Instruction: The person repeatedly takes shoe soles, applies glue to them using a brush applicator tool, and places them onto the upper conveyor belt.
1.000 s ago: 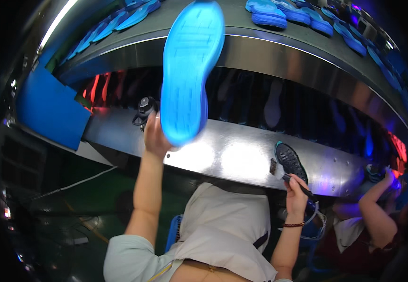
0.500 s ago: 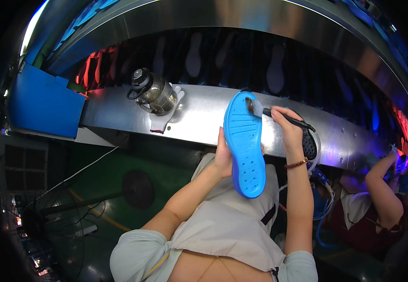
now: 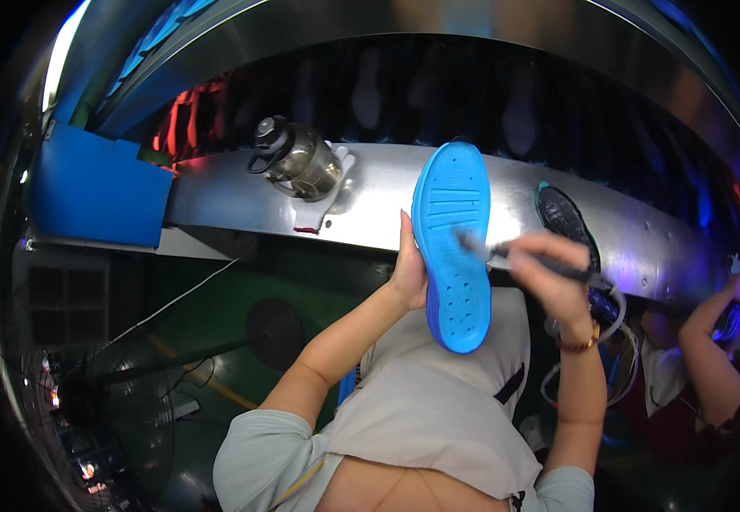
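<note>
A bright blue shoe sole (image 3: 453, 200) is held up over my lap, its long side pointing away from me. My left hand (image 3: 411, 269) grips its left edge, thumb along the side and the other fingers hidden beneath it. In my right hand (image 3: 553, 277) is a brush with a black handle (image 3: 562, 268). The bristles, blurred by motion, are at the middle of the sole's face, just below its ridged area. Small holes dot the end of the sole closest to me.
Beyond the sole runs a metal ledge (image 3: 378, 183) carrying a dark bottle (image 3: 301, 162), a white glove (image 3: 314, 213) and a black shoe sole (image 3: 564, 215). A blue box (image 3: 101, 183) stands at the left. Another person's arm (image 3: 711, 350) is at the right.
The brush has moved from the sole's far end down to its middle, my right hand coming nearer with it. My left hand keeps its hold on the sole.
</note>
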A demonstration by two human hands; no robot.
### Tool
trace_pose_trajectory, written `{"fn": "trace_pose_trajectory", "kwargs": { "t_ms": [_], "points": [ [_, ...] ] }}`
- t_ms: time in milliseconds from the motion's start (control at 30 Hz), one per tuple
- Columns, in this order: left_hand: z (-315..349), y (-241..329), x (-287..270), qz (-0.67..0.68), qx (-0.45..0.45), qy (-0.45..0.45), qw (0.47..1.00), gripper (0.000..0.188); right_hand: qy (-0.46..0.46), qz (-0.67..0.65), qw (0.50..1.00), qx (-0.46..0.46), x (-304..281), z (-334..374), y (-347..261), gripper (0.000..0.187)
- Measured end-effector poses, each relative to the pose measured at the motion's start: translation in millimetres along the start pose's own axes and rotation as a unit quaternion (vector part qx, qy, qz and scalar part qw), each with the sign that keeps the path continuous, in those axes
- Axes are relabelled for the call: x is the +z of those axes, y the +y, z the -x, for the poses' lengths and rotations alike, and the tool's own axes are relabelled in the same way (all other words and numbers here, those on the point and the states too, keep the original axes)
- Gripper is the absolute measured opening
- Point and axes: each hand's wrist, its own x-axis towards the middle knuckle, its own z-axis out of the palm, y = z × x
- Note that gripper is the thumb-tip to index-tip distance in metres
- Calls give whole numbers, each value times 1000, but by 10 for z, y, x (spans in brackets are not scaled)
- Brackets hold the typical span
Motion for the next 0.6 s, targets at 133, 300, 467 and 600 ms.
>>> {"fn": "trace_pose_trajectory", "kwargs": {
  "t_ms": [133, 300, 467, 600],
  "points": [
    [-63, -63, 225, 8, -31, -28, 999, 88, 61, -13, 998, 7, 62, -197, 62, 16],
    [-24, 39, 236, -53, 17, 40, 998, 85, -94, -56, 991, -77, 16, -56, -90, 17],
    [-45, 53, 278, -73, 48, -4, 996, 87, -83, -25, 995, -57, 16, -18, -74, 17],
    [-70, 98, 297, -119, 135, 15, 984, 97, -98, -58, 992, -57, -43, 34, -93, 20]
  ]
}}
